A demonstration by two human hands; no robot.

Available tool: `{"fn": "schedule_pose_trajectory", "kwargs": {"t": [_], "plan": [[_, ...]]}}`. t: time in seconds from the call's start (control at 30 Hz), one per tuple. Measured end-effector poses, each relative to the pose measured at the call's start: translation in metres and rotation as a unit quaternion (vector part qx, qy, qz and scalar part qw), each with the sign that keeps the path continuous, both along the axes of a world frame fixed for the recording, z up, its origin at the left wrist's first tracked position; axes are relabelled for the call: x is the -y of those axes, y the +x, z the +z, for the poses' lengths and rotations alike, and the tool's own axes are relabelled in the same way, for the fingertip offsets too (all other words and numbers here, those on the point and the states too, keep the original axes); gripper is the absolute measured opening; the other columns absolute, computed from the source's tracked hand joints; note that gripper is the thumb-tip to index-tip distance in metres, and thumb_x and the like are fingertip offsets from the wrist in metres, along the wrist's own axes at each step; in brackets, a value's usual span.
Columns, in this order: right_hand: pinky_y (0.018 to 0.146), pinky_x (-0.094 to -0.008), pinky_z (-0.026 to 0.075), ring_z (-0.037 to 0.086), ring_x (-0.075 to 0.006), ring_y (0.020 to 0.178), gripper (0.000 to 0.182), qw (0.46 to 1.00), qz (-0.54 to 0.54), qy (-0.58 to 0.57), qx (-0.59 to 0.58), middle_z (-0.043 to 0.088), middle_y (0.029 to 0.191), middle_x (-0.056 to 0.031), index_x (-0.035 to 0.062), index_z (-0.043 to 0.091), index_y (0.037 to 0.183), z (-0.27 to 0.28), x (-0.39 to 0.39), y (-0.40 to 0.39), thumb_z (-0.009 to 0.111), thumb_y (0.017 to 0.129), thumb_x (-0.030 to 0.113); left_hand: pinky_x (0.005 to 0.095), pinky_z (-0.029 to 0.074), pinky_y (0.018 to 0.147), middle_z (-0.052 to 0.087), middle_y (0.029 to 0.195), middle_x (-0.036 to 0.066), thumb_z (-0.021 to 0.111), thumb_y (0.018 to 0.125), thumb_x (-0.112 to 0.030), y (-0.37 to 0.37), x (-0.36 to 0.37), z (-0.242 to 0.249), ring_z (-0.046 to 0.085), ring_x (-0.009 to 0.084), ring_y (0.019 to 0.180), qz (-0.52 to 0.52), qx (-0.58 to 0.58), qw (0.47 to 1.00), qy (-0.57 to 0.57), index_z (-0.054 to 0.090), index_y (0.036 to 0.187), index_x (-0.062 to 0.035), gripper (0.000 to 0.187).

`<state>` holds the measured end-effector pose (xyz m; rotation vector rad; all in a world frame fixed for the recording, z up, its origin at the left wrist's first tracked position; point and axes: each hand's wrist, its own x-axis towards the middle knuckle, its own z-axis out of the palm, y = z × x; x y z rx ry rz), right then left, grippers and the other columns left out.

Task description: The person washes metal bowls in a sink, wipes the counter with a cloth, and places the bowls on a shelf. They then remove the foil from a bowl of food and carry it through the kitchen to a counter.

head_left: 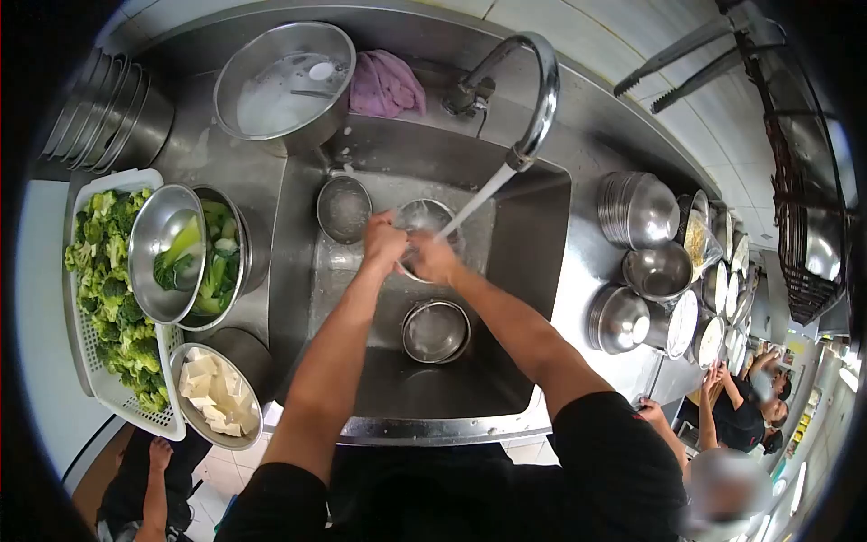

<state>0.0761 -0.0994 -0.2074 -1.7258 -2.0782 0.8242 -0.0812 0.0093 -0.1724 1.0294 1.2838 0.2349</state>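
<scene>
Water runs from the curved faucet (542,99) into a steel bowl (426,215) in the sink (384,384). My left hand (385,242) is closed at the bowl's left edge. My right hand (432,256) is inside or over its lower part, blurred, with its fingers hidden by motion and water. To the upper left in the basin lies a small steel bowl (344,210) with liquid in it. Below my hands rest nested small bowls (436,331).
Left: a basket of broccoli (117,289), bowls of greens (181,253), a bowl of tofu (217,393). Behind: a soapy basin (293,90), a pink cloth (386,84). Right: stacked bowls (638,210). Other people (736,406) stand at the right; another person's arm (155,488) shows lower left.
</scene>
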Motion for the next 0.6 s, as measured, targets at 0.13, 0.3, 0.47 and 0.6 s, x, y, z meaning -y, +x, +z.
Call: {"fn": "schedule_pose_trajectory", "kwargs": {"t": [0.13, 0.3, 0.47, 0.6], "plan": [[0.093, -0.0501, 0.055, 0.066, -0.0411, 0.106, 0.024, 0.997, 0.061, -0.045, -0.015, 0.067, 0.119, -0.0153, 0.0051, 0.073, 0.106, 0.008, -0.016, 0.045, 0.08, 0.084, 0.011, 0.0463, 0.061, 0.042, 0.078, 0.109, 0.022, 0.056, 0.085, -0.001, -0.004, 0.007, -0.018, 0.079, 0.0366, 0.08, -0.077, -0.051, 0.995, 0.04, 0.065, 0.145, -0.0023, 0.061], [0.097, -0.0493, 0.053, 0.061, -0.0311, 0.114, 0.038, 0.868, -0.44, 0.139, -0.183, 0.06, 0.121, -0.0098, 0.0107, 0.049, 0.139, -0.038, -0.017, 0.022, 0.066, 0.105, 0.015, 0.0499, 0.061, 0.05, 0.077, 0.116, 0.024, 0.057, 0.086, 0.001, 0.03, -0.04, -0.003, 0.078, 0.0429, 0.096, -0.227, -0.064, 0.95, 0.206, 0.069, 0.14, -0.0034, 0.056], [0.111, -0.0526, 0.048, 0.049, -0.0278, 0.138, 0.062, 0.583, -0.552, -0.016, -0.596, 0.048, 0.151, -0.0106, 0.0109, 0.032, 0.161, 0.019, 0.048, -0.077, 0.061, 0.108, 0.024, 0.0488, 0.061, 0.08, 0.076, 0.117, 0.029, 0.057, 0.089, 0.001, 0.021, 0.045, -0.066, 0.077, 0.039, 0.105, 0.216, 0.042, 0.966, 0.133, 0.072, 0.131, -0.0026, 0.045], [0.122, -0.0488, 0.042, 0.049, -0.029, 0.146, 0.068, 0.537, -0.42, -0.036, -0.73, 0.055, 0.153, -0.0143, 0.0101, 0.053, 0.151, 0.057, 0.058, 0.002, 0.058, 0.099, 0.054, 0.0474, 0.06, 0.088, 0.074, 0.117, 0.033, 0.071, 0.093, -0.01, -0.009, 0.062, -0.052, 0.078, 0.0372, 0.101, -0.067, 0.184, 0.953, -0.232, 0.071, 0.129, 0.0024, 0.038]]}}
